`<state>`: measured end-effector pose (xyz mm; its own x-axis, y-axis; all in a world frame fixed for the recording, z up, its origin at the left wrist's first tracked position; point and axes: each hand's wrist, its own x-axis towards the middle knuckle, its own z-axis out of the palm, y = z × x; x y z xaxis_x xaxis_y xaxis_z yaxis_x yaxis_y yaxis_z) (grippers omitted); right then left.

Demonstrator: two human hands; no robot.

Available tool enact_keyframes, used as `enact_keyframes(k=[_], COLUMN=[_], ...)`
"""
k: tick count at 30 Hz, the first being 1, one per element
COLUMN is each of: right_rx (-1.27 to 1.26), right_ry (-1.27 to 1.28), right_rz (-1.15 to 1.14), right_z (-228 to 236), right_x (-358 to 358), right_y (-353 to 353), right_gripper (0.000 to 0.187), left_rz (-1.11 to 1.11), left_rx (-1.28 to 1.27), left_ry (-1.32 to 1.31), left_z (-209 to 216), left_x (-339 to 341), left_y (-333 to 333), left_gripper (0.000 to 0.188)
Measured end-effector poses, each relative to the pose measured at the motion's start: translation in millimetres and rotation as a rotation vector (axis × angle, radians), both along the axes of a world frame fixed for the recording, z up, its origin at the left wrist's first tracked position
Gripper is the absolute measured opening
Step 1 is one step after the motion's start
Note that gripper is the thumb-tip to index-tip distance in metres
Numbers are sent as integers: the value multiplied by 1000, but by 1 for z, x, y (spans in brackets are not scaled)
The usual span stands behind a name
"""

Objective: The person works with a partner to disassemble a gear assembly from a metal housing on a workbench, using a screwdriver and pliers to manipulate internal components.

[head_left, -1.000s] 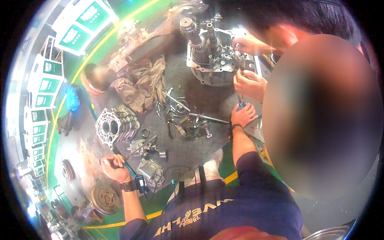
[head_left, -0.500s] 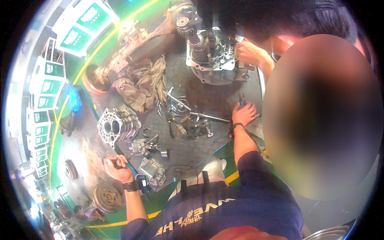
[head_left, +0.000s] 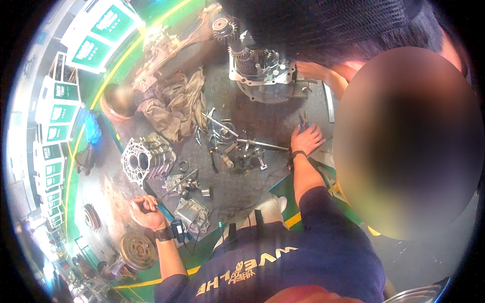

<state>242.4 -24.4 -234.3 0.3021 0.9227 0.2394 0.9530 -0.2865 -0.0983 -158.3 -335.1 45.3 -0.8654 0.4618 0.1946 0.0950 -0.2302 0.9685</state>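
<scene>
My right hand (head_left: 307, 139) lies palm down over a pair of pliers (head_left: 302, 119) with blue handles, jaws pointing away; most of the handles are under it. Left of it a metal shaft (head_left: 268, 145) lies on the dark table. My left hand (head_left: 146, 213) rests at the table's near left, fingers curled; whatever they hold, if anything, cannot be made out. Beyond it stands a silver gearbox casing (head_left: 144, 160) with two round bores. Nearest on its right are small metal parts (head_left: 179, 185) and a ribbed silver cover (head_left: 192, 215).
Another person's hand (head_left: 313, 71) is at an opened gearbox with gears (head_left: 257, 68) at the far side. That person's head fills the upper right. A brown rag (head_left: 174, 108), loose tools and parts (head_left: 222, 134), and a round pulley-like disc (head_left: 137, 251) lie around.
The whole view has shifted slightly. My right hand's fingers look a little more spread over the pliers; my left hand stays put. The other person's hand is partly more hidden behind their head.
</scene>
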Motion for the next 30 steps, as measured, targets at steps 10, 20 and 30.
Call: enact_keyframes(k=[10,20,30], right_rx=[21,25,7], right_ry=[-34,-7,7], right_rz=[-6,-3,4], right_z=[-1,3,2], right_x=[0,-4,-2], right_y=[2,2,1], right_gripper=[64,64,63], left_rz=[52,53,78], left_rx=[36,7,38], left_ry=[-48,-19,-30], left_z=[-13,-5,-11], left_x=[-1,0,1], left_y=[-14,-14,-15], left_gripper=[34,36,33])
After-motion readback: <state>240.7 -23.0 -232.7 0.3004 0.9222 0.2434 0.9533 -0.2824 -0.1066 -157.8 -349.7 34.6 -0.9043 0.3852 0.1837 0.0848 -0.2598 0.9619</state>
